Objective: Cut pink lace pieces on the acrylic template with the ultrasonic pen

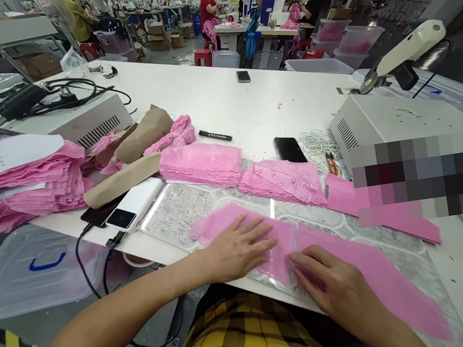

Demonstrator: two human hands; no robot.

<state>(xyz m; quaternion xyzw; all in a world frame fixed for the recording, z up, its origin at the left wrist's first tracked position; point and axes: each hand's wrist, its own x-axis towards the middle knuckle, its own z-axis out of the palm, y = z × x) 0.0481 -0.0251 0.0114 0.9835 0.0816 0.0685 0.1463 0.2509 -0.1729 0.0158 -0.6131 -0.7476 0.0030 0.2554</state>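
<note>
My left hand (236, 248) lies flat with fingers stretched out on a pink lace fabric piece (221, 221) at the near edge of the white table (225, 99). My right hand (336, 288) rests beside it on a second pink piece (384, 278), fingers extended and pressing the cloth down. Both pieces lie on a clear patterned template sheet (176, 207). Behind them sit two stacks of pink lace (202, 165), (284, 180).
A white power bank (135, 205), a black phone (289, 149), a black marker (215, 135), rubber bands (317, 144) and small snips (332, 165) lie around. Grey machine boxes (379, 121), (78, 123) flank the work area. A large pink stack (21, 180) sits left. Other people work at far tables.
</note>
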